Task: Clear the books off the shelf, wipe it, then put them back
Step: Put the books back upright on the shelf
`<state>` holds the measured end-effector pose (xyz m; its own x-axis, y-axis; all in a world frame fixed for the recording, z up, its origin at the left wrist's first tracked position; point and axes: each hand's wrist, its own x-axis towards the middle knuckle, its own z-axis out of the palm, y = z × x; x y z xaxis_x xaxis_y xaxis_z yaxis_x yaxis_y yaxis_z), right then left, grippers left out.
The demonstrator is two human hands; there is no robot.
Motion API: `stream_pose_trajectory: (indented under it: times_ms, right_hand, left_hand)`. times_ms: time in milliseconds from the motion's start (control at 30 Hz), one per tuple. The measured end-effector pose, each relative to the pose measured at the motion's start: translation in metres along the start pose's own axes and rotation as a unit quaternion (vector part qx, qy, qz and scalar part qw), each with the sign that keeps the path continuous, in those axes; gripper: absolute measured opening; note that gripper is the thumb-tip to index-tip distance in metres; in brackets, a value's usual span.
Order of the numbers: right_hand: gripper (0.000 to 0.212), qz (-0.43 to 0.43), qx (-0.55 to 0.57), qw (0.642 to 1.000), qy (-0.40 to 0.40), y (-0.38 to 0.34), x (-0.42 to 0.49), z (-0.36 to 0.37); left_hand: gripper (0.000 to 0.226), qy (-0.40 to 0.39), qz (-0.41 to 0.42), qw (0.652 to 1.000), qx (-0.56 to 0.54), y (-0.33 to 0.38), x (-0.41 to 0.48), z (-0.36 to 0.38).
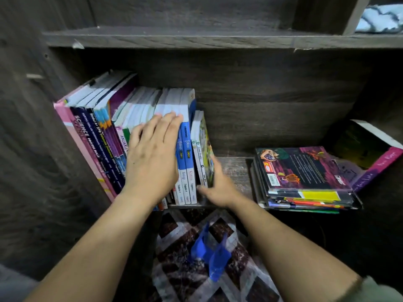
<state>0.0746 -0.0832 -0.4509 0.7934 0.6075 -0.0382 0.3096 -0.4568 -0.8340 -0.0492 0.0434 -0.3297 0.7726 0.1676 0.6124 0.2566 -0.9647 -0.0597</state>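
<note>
A row of upright books [122, 136] is standing at the left end of the dark wooden shelf [236, 168], leaning toward the left wall. The outermost is a pink science book [84, 144], and two blue-spined books [185, 162] are sitting near the right end of the row. Just beside them, a thin green-covered book [204, 149] is standing upright as the last in the row.

The left hand [152, 155] is lying flat across the spines and top edges of the row, fingers straight and close together, fingertips reaching the page tops. The right hand [218, 184] is pressing against the right side of the thin green-covered book near its base, thumb in front of its spine and fingers along its cover; whether it is actually gripping the book cannot be told.

Well apart to the right on the same shelf, a flat stack of books [303, 182] is lying, with a pink-spined book [375, 162] leaning against it from behind.

A light blue cloth [381, 18] is sitting in the upper right compartment. Below the shelf, a blue plastic object [211, 256] is resting on a patterned rug [187, 277].
</note>
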Motion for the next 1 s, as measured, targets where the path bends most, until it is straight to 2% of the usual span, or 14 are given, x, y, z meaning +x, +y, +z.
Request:
stream_pose_trajectory:
  times_ms: [67,200,300,500,567,667,733,800,867,933,1000]
  right_hand:
    - [0.104,0.041,-0.009,0.999,-0.017,0.01,0.007,0.011]
    - [0.091,0.026,-0.033,0.999,-0.031,0.014,0.019,0.019]
    - [0.09,0.02,-0.054,0.998,-0.027,0.014,0.026,0.018]
    - [0.092,0.064,-0.19,0.979,-0.046,0.002,0.026,0.006]
    - [0.079,0.045,-0.269,0.961,-0.039,-0.002,0.02,0.001]
    - [0.048,-0.037,-0.328,0.944,-0.012,-0.009,-0.001,-0.014]
    - [0.04,-0.092,-0.359,0.929,0.005,-0.013,-0.019,-0.031]
    - [0.042,-0.121,-0.403,0.907,0.024,-0.012,-0.035,-0.055]
    - [0.049,-0.106,-0.437,0.892,0.045,-0.005,-0.05,-0.081]
    - [0.067,-0.032,-0.489,0.871,0.048,0.01,-0.063,-0.109]
    - [0.094,0.066,-0.507,0.859,0.035,0.027,-0.074,-0.135]
  left_hand:
    - [0.077,0.007,-0.006,1.0,-0.009,0.001,0.0,0.002]
    - [0.072,0.023,-0.005,0.999,-0.025,0.002,-0.001,0.004]
    - [0.07,0.029,-0.011,0.999,-0.022,0.004,-0.002,0.007]
    - [0.072,0.025,-0.023,0.999,0.01,0.006,-0.004,0.012]
    - [0.069,0.017,-0.025,0.999,0.022,0.007,-0.003,0.011]
    - [0.068,0.006,-0.03,0.999,0.035,0.008,-0.002,0.007]
    - [0.068,0.002,-0.029,0.999,0.039,0.01,-0.003,0.006]
    - [0.069,0.004,-0.029,0.999,0.037,0.011,-0.003,0.005]
    - [0.07,0.005,-0.032,0.999,0.034,0.012,-0.002,0.004]
    - [0.071,0.008,-0.034,0.999,0.032,0.013,-0.001,0.004]
    - [0.071,0.012,-0.038,0.999,0.029,0.015,0.0,0.004]
